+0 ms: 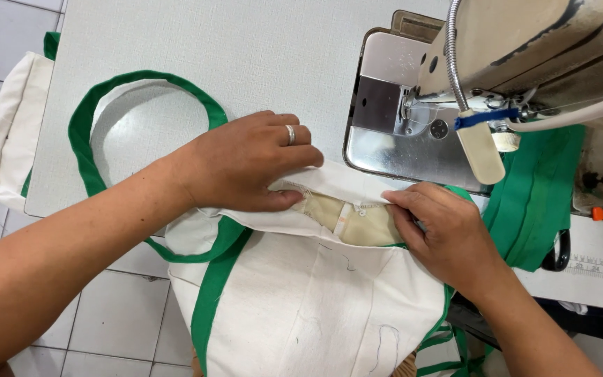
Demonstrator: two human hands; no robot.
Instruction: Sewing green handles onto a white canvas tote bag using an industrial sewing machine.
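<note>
The left hand (249, 160), fingers together, presses flat on the cream tote bag's (301, 293) open rim; the right hand (441, 234) pinches that rim's folded edge. The bag lies on the white table (246, 42), its green handle (88, 132) looped, beside the sewing machine (455, 91).

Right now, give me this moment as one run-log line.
left hand: flat on cream tote bag rim | right hand: pinching rim | green handle: looped on table | sewing machine: ahead
</note>
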